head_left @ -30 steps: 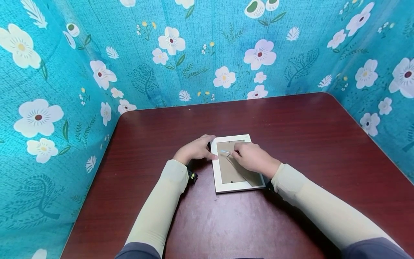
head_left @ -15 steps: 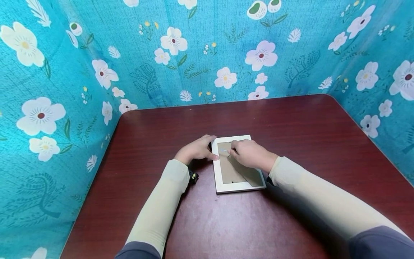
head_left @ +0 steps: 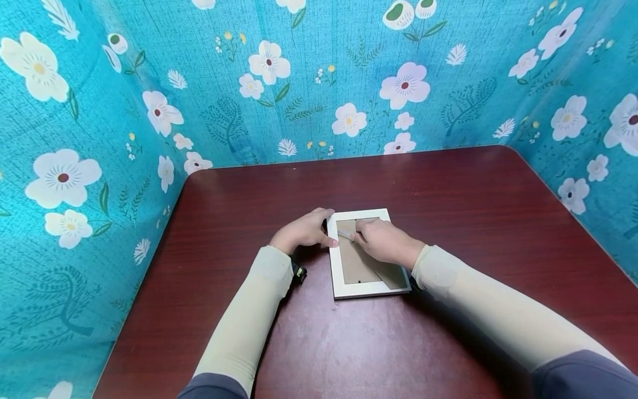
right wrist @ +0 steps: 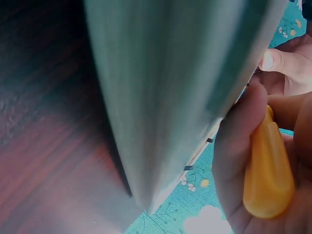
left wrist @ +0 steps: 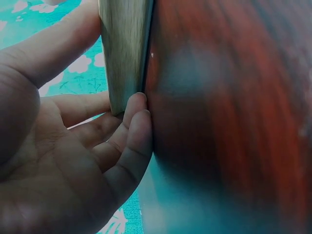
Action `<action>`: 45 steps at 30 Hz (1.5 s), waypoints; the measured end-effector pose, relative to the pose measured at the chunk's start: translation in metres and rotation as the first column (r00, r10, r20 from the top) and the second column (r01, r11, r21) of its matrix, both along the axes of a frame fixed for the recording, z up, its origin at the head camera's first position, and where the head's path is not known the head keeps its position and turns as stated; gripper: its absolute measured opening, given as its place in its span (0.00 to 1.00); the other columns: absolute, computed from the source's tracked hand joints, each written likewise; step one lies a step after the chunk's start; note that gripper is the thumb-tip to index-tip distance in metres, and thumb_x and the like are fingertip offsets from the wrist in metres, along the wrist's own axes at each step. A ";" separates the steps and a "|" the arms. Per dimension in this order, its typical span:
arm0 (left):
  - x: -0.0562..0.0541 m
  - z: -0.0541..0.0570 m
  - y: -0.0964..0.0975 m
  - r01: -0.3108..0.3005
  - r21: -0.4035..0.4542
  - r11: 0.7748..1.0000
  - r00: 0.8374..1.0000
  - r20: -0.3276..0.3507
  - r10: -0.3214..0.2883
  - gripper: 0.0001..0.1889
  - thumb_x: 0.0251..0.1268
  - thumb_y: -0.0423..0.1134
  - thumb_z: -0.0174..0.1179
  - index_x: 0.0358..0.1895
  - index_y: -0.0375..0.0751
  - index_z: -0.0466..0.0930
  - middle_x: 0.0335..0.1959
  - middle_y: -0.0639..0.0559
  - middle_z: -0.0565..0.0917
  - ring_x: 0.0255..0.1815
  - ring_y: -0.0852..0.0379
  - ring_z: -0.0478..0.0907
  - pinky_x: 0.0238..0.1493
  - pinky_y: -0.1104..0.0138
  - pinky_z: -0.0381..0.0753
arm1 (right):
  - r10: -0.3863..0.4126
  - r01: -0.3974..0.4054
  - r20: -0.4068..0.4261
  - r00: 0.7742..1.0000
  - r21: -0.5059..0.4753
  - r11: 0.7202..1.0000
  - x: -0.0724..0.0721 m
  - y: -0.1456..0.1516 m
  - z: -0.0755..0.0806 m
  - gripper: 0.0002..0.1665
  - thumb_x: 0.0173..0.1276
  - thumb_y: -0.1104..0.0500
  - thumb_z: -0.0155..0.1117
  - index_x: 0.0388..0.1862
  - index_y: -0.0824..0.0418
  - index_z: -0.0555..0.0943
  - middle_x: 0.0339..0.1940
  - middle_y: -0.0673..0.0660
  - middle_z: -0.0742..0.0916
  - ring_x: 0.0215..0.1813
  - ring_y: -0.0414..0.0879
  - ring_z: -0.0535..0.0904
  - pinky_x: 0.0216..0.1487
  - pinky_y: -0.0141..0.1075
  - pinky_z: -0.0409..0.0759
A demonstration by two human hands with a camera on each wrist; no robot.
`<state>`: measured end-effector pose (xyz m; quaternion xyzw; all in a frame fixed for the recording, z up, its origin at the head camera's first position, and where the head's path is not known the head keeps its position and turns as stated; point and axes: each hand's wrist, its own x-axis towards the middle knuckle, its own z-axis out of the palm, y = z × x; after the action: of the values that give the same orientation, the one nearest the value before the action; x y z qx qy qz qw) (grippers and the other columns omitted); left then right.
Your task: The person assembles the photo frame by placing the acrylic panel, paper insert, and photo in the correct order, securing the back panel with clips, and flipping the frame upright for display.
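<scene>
A white picture frame point(head_left: 338, 271) lies face down on the table, its brown backing board point(head_left: 355, 263) and fold-out stand leg point(head_left: 395, 280) showing. At the frame's left edge, my left hand point(head_left: 304, 231) grips it, thumb on the top face. The left wrist view shows other fingers along the wood-toned side point(left wrist: 126, 48). Over the backing, my right hand point(head_left: 386, 241) holds a screwdriver by its yellow handle point(right wrist: 267, 180). The screwdriver's thin pale shaft point(head_left: 345, 235) points left, its tip at the inner edge of the frame's left side.
Small dark tabs point(right wrist: 188, 168) stick out along the frame's back edge. The dark red-brown table point(head_left: 239, 205) extends round the frame on all sides. Behind it and at both sides hangs a blue flowered cloth point(head_left: 299, 83). A small black device point(head_left: 299, 274) sits at the left wrist.
My right hand has shifted slightly left with the screwdriver, its tip now closer to the frame's left side. The left hand keeps its grip, and the frame stays in place.
</scene>
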<state>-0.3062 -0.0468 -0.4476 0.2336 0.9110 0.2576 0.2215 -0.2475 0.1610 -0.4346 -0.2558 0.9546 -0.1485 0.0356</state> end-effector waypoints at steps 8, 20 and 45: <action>0.001 -0.001 0.001 -0.007 -0.010 1.000 1.000 0.007 0.007 0.48 0.56 0.46 0.73 0.76 0.39 0.54 0.72 0.44 0.61 0.64 0.55 0.65 0.65 0.61 0.64 | 0.016 -0.017 -0.047 0.999 -0.013 1.000 0.000 0.000 -0.003 0.14 0.74 0.56 0.56 0.25 0.55 0.72 0.19 0.49 0.74 0.26 0.46 0.72 0.31 0.43 0.72; 0.000 0.000 0.000 0.004 0.001 1.000 1.000 -0.001 -0.004 0.48 0.55 0.45 0.73 0.76 0.38 0.54 0.71 0.44 0.62 0.50 0.54 0.71 0.63 0.63 0.66 | 0.023 -0.024 -0.093 0.995 -0.010 1.000 -0.001 0.000 -0.006 0.15 0.74 0.56 0.57 0.24 0.55 0.71 0.18 0.49 0.73 0.25 0.46 0.71 0.29 0.43 0.72; 0.001 0.002 0.001 -0.010 -0.007 1.000 1.000 0.000 0.010 0.48 0.55 0.45 0.73 0.76 0.38 0.55 0.70 0.44 0.63 0.51 0.53 0.70 0.61 0.63 0.67 | 0.004 -0.005 -0.140 0.990 -0.010 1.000 0.002 -0.004 -0.006 0.17 0.72 0.58 0.59 0.22 0.56 0.71 0.15 0.49 0.72 0.20 0.47 0.71 0.23 0.44 0.72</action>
<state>-0.3056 -0.0457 -0.4459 0.2284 0.9130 0.2557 0.2209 -0.2451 0.1575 -0.4409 -0.2679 0.9534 -0.1352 -0.0324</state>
